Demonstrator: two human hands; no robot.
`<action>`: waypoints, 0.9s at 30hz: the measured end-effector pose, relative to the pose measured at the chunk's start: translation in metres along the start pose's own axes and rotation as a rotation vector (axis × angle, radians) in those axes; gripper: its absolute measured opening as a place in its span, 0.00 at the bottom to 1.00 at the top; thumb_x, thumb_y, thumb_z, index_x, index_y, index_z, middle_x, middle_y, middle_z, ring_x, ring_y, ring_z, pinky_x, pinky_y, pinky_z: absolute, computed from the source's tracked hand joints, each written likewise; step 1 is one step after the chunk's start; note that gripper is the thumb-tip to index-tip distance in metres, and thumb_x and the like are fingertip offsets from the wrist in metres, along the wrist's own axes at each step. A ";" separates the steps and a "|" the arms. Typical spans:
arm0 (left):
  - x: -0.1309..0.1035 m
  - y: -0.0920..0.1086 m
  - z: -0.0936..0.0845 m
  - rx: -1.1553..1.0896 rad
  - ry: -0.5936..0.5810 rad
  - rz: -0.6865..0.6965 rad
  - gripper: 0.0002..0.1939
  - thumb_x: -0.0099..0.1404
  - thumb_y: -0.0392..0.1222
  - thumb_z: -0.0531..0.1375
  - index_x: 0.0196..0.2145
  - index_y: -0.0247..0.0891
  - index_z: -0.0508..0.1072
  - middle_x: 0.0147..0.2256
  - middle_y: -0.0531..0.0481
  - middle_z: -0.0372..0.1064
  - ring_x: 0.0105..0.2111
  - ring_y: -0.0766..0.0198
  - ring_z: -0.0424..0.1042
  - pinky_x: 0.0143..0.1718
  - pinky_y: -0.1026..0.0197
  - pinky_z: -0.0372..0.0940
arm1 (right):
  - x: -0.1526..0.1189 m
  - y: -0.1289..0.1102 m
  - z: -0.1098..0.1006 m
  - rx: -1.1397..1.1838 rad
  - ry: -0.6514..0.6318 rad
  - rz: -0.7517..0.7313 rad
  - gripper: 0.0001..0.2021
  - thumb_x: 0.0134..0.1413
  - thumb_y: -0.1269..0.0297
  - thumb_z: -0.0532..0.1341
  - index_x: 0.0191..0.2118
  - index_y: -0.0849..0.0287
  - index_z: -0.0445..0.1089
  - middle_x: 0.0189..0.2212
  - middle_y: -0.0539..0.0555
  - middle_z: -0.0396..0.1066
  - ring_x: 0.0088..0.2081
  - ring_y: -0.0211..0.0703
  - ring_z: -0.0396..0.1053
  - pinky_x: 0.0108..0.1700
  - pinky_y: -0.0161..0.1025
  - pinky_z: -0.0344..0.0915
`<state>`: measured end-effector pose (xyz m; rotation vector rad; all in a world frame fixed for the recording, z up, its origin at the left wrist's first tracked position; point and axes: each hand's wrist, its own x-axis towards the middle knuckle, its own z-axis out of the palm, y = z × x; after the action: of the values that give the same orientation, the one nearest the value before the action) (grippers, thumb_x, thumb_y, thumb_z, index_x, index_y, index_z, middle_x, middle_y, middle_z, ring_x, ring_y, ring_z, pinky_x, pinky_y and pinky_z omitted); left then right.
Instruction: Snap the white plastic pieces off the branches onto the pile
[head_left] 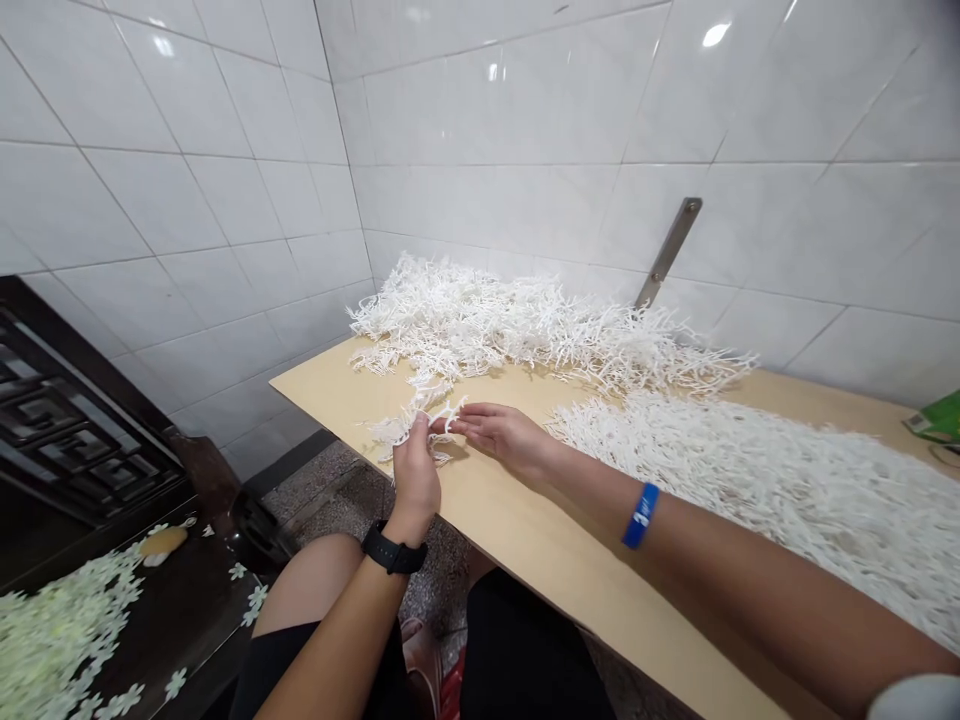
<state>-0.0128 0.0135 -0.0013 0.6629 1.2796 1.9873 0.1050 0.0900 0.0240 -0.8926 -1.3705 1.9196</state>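
My left hand (416, 478) is closed on a white branched plastic sprig (448, 414), its thumb pressed along the stem. My right hand (504, 436) comes in from the right, and its fingertips meet the same sprig in a pinch partly hidden by the stems. A small heap of white sprigs (388, 430) lies on the tabletop just beyond my left hand. Along the wall stretches a large tangled pile of similar white branches (480, 315).
A mat of loose white pieces (750, 480) covers the right of the wooden tabletop (517, 540). A metal bracket (669, 250) is fixed to the tiled wall. On the left stands a dark carved chair (90, 440) with pale plastic flowers (64, 635) on its seat.
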 end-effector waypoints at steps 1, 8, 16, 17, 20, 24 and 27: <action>0.000 0.000 0.000 -0.002 -0.016 -0.002 0.20 0.63 0.55 0.57 0.28 0.34 0.75 0.27 0.47 0.76 0.30 0.61 0.75 0.35 0.61 0.67 | 0.008 -0.001 0.002 -0.009 0.029 0.021 0.12 0.46 0.77 0.60 0.39 0.61 0.71 0.42 0.61 0.75 0.47 0.45 0.74 0.55 0.43 0.70; -0.001 0.008 -0.008 0.002 -0.427 -0.091 0.25 0.64 0.52 0.57 0.13 0.38 0.64 0.13 0.54 0.60 0.18 0.68 0.63 0.30 0.62 0.62 | -0.007 -0.018 -0.038 -0.227 0.392 -0.161 0.19 0.51 0.75 0.57 0.50 0.58 0.68 0.54 0.62 0.68 0.60 0.53 0.63 0.64 0.57 0.57; 0.001 0.014 -0.014 0.038 -0.633 -0.227 0.24 0.56 0.59 0.64 0.16 0.36 0.70 0.13 0.52 0.63 0.17 0.67 0.64 0.28 0.60 0.65 | -0.039 -0.028 -0.024 -1.218 -0.076 -0.796 0.24 0.55 0.72 0.60 0.58 0.52 0.68 0.64 0.57 0.61 0.65 0.58 0.55 0.65 0.64 0.52; 0.001 0.015 -0.014 0.045 -0.625 -0.227 0.23 0.55 0.59 0.65 0.19 0.34 0.73 0.16 0.51 0.67 0.18 0.66 0.66 0.28 0.60 0.65 | -0.040 -0.025 -0.021 -1.195 -0.057 -0.815 0.21 0.57 0.71 0.59 0.56 0.53 0.69 0.61 0.58 0.65 0.62 0.56 0.60 0.62 0.61 0.57; -0.001 0.016 -0.013 0.064 -0.606 -0.183 0.23 0.56 0.59 0.66 0.25 0.32 0.76 0.21 0.47 0.72 0.23 0.63 0.70 0.30 0.60 0.67 | -0.044 -0.017 -0.016 -0.992 0.047 -0.861 0.13 0.63 0.71 0.54 0.47 0.56 0.72 0.46 0.57 0.75 0.49 0.48 0.72 0.51 0.49 0.69; 0.000 0.016 -0.013 0.100 -0.688 -0.118 0.21 0.60 0.56 0.64 0.26 0.32 0.77 0.26 0.47 0.72 0.27 0.62 0.72 0.33 0.60 0.67 | -0.052 -0.004 -0.014 -0.811 0.184 -0.862 0.10 0.63 0.70 0.55 0.44 0.56 0.72 0.40 0.55 0.75 0.42 0.45 0.74 0.40 0.41 0.71; 0.002 0.016 -0.014 0.145 -0.728 -0.083 0.18 0.61 0.53 0.64 0.27 0.33 0.76 0.27 0.48 0.72 0.29 0.62 0.71 0.35 0.60 0.67 | -0.054 0.006 -0.011 -0.820 0.204 -0.934 0.13 0.63 0.72 0.54 0.48 0.55 0.71 0.43 0.57 0.73 0.44 0.45 0.72 0.44 0.43 0.70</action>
<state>-0.0281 0.0021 0.0080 1.2371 0.9715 1.3803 0.1446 0.0514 0.0254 -0.5665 -1.9838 0.5417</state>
